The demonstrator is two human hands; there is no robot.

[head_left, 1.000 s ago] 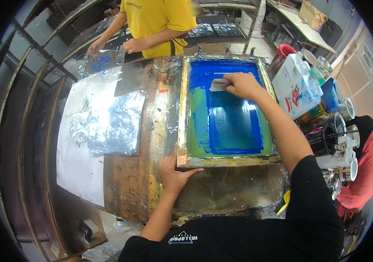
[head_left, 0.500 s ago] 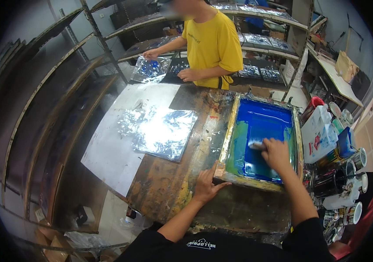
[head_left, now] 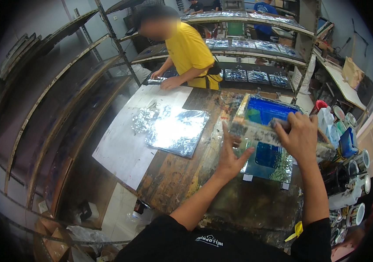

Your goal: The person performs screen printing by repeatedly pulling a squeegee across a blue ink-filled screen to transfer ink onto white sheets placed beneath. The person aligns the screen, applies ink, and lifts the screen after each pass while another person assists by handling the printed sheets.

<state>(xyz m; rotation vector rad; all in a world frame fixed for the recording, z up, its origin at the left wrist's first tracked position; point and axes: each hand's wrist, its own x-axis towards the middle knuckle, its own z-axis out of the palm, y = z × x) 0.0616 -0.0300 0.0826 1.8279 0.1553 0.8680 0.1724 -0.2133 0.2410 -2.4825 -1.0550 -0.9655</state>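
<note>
A wooden screen-printing frame (head_left: 256, 132) with blue ink on its mesh is tilted up, its near edge raised off the table. My right hand (head_left: 300, 135) is closed round a small squeegee (head_left: 278, 124) with a worn, dark handle, above the frame's near bar. Next to the bar's left end, my left hand (head_left: 230, 161) is open, thumb and fingers spread; whether it touches the wood I cannot tell. Under the raised frame lies a shiny sheet (head_left: 258, 171) with a blue rectangle on it. White tabs (head_left: 247, 177) sit at its near edge.
Silvery plastic sheets (head_left: 177, 133) lie over white paper (head_left: 123, 150) on the stained wooden table (head_left: 169, 179). A person in yellow (head_left: 193, 52) bends over the far edge. Ink cans (head_left: 354, 214) crowd the right side. Racks (head_left: 239, 59) stand behind and left.
The frame's near edge has come up off the table, uncovering the sheet beneath. My right hand rose with the squeegee; my left hand moved up and right. The person in yellow leaned left.
</note>
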